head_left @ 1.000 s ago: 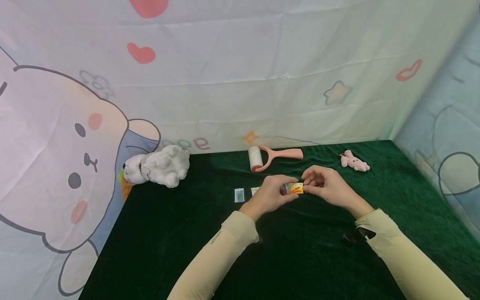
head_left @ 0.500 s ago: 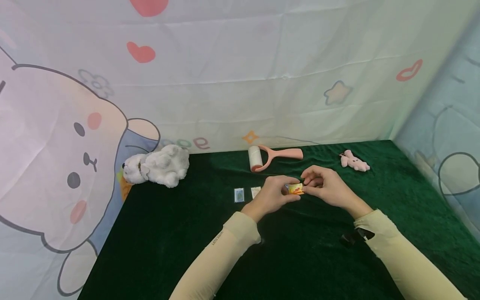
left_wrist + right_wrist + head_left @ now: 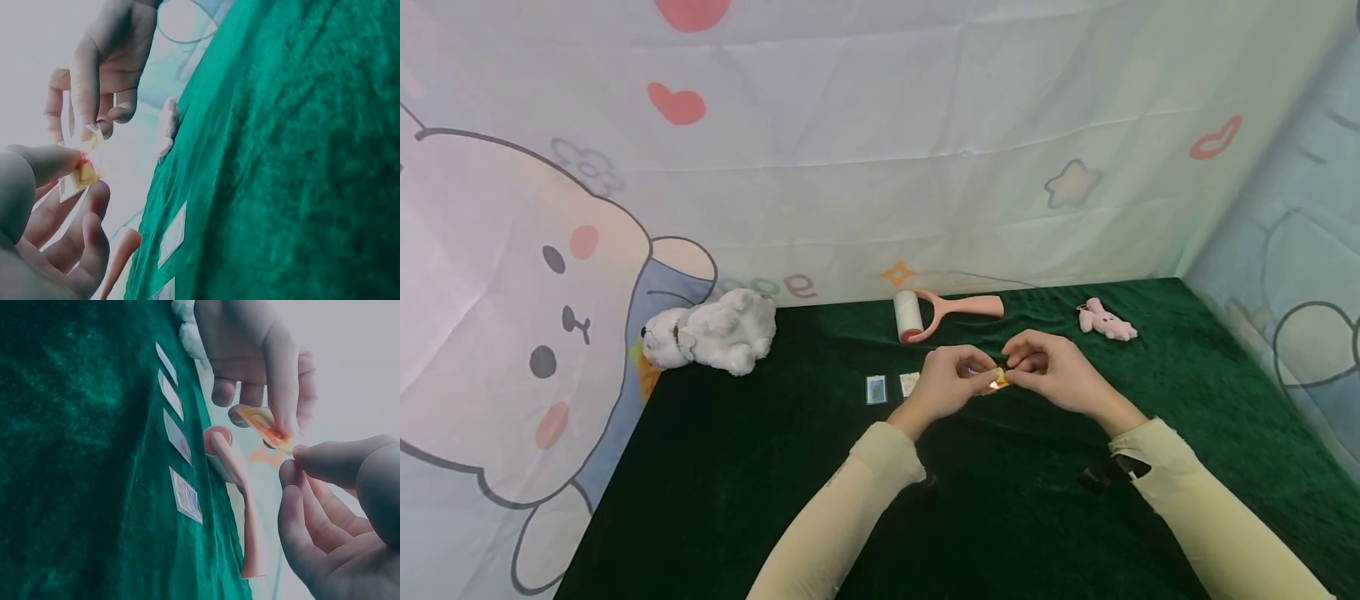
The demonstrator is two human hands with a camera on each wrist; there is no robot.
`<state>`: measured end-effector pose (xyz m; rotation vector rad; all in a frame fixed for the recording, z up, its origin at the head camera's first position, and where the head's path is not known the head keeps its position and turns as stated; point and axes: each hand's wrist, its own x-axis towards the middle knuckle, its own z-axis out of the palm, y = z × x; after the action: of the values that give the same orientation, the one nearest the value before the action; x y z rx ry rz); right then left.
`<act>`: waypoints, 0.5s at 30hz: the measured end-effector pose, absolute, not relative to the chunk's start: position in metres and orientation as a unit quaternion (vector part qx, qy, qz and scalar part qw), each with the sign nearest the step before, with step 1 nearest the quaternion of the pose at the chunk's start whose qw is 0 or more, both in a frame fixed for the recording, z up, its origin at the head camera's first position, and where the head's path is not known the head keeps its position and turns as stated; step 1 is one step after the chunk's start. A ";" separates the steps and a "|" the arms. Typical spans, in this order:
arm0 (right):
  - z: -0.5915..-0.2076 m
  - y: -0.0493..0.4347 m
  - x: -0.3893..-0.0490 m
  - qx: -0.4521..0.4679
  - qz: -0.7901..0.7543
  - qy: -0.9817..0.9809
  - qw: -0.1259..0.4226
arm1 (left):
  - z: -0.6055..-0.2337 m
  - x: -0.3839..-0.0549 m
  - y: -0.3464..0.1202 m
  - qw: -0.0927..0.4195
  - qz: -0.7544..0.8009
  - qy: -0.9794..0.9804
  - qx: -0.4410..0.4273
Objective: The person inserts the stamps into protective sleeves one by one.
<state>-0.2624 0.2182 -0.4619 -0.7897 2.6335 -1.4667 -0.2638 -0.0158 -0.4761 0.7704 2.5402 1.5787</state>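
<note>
Between my two hands is a small yellow-orange picture card [image 3: 1000, 380] in a clear plastic sleeve, held up over the cloth and tilted. My left hand [image 3: 946, 379] pinches it, the thumb lying across its face in the left wrist view. With thumb and forefinger, my right hand [image 3: 1056, 375] pinches the card's other end, best seen in the right wrist view. Much of the card is hidden by fingers in the head view. A blue card [image 3: 876, 390] and a pale card [image 3: 909, 383] lie on the cloth to the left; several lie in a row in the right wrist view.
Behind the hands lies a pink-handled lint roller [image 3: 958, 308]. A white plush dog [image 3: 718, 331] is at the back left, and a small pink plush toy [image 3: 1107, 320] at the back right. Dark green cloth [image 3: 760, 483] covers the table, with a printed curtain [image 3: 850, 167] behind.
The card has turned from facing the head camera to a steep tilt. My left thumb has slid across it, covering more of its face. The right hand has barely moved.
</note>
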 end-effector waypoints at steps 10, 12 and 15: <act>-0.463 0.227 -0.262 -0.238 -0.473 0.848 0.011 | -0.477 -0.265 -0.013 0.031 0.547 0.819 0.173; -0.465 0.229 -0.263 -0.240 -0.473 0.848 0.008 | -0.478 -0.265 -0.012 0.030 0.551 0.817 0.169; -0.467 0.232 -0.264 -0.243 -0.471 0.848 0.003 | -0.477 -0.266 -0.011 0.028 0.552 0.816 0.168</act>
<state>-0.2640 0.2323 -0.4672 -0.7604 2.6586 -1.4777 -0.2664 -0.0110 -0.4774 0.5184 2.5189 1.7041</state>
